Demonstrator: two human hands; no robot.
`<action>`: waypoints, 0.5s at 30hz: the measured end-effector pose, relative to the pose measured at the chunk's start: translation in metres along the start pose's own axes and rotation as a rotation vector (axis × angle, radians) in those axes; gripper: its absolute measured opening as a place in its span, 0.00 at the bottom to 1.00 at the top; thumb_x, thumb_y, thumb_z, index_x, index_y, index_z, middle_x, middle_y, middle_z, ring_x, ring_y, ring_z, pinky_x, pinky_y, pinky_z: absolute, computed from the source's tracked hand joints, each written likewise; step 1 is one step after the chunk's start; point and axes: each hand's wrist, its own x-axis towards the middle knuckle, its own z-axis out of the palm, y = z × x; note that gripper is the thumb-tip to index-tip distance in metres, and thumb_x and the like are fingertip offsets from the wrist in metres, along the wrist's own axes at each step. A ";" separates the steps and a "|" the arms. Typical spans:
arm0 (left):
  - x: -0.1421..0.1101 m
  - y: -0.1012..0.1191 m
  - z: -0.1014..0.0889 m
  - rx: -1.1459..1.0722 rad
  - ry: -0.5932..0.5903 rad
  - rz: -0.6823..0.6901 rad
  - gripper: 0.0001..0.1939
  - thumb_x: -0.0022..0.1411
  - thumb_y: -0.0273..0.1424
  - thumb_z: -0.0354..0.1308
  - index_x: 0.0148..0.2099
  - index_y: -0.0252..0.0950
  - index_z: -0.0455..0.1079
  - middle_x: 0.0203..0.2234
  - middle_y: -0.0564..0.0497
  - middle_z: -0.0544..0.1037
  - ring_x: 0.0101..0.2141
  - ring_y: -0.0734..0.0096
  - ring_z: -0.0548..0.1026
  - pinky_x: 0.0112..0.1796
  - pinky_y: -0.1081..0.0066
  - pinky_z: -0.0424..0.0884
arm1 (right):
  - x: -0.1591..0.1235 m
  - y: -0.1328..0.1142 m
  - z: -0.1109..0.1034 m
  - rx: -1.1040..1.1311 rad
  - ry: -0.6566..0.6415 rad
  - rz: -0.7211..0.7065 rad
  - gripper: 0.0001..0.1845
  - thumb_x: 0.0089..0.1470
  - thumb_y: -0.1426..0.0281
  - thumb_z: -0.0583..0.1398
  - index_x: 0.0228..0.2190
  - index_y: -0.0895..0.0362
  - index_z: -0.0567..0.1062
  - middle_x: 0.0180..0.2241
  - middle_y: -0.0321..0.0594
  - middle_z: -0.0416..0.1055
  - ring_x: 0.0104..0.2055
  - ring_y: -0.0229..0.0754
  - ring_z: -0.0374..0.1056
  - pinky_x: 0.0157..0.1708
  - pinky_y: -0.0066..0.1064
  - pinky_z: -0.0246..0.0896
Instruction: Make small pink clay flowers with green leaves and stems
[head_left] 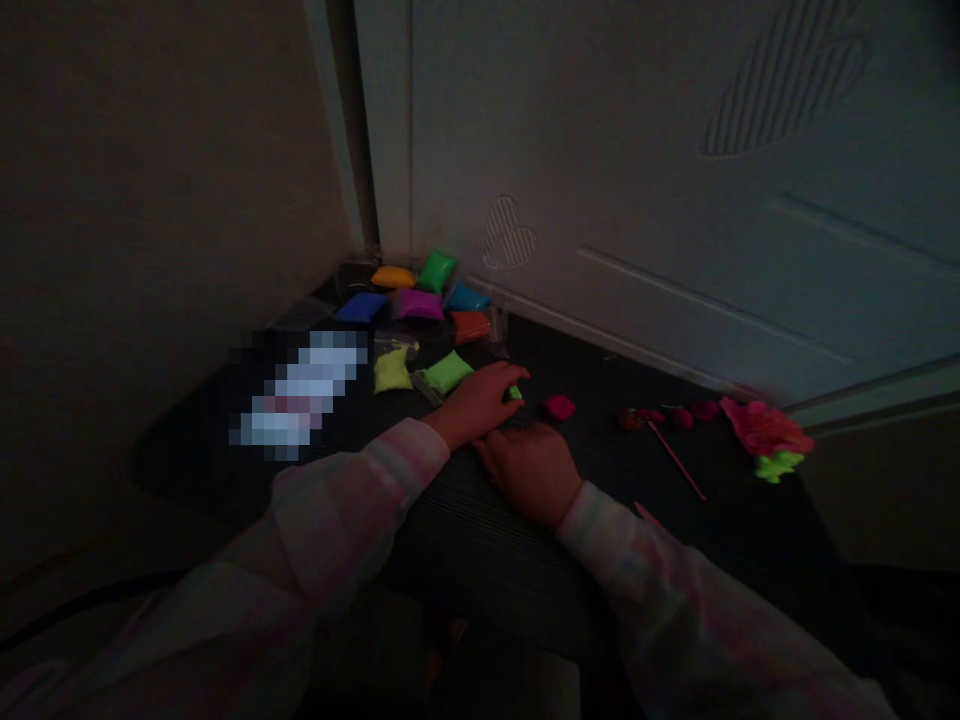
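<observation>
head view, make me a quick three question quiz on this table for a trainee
1. Multiple choice: what colour is the lump lying to the right of the left hand?
A) blue
B) pink
C) yellow
2. True or false: the pink flower lies farther right in the picture than the thin stick.
3. Short answer: at the back, what lies just right of the yellow-orange packet?

Key: 1. B; 2. true; 3. the green packet
</observation>
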 end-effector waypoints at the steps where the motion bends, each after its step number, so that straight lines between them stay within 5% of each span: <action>1: 0.000 0.000 0.000 -0.001 -0.005 -0.002 0.17 0.52 0.25 0.54 0.47 0.32 0.64 0.38 0.47 0.70 0.38 0.69 0.69 0.40 0.70 0.67 | 0.000 0.002 -0.003 0.004 0.003 0.011 0.19 0.58 0.65 0.45 0.25 0.58 0.70 0.23 0.39 0.73 0.23 0.38 0.67 0.25 0.31 0.45; 7: 0.001 0.000 0.000 -0.006 -0.007 0.002 0.15 0.53 0.27 0.54 0.46 0.33 0.64 0.38 0.47 0.70 0.38 0.68 0.70 0.40 0.69 0.67 | -0.014 0.010 -0.033 0.227 0.099 0.101 0.15 0.57 0.67 0.46 0.26 0.58 0.68 0.25 0.38 0.70 0.25 0.36 0.64 0.26 0.28 0.51; 15: -0.003 0.003 -0.001 -0.028 0.053 0.012 0.15 0.55 0.30 0.51 0.45 0.32 0.65 0.38 0.46 0.69 0.38 0.68 0.69 0.40 0.68 0.67 | -0.063 0.071 -0.049 0.613 0.441 0.519 0.09 0.51 0.64 0.55 0.32 0.56 0.69 0.28 0.38 0.68 0.28 0.37 0.63 0.27 0.28 0.57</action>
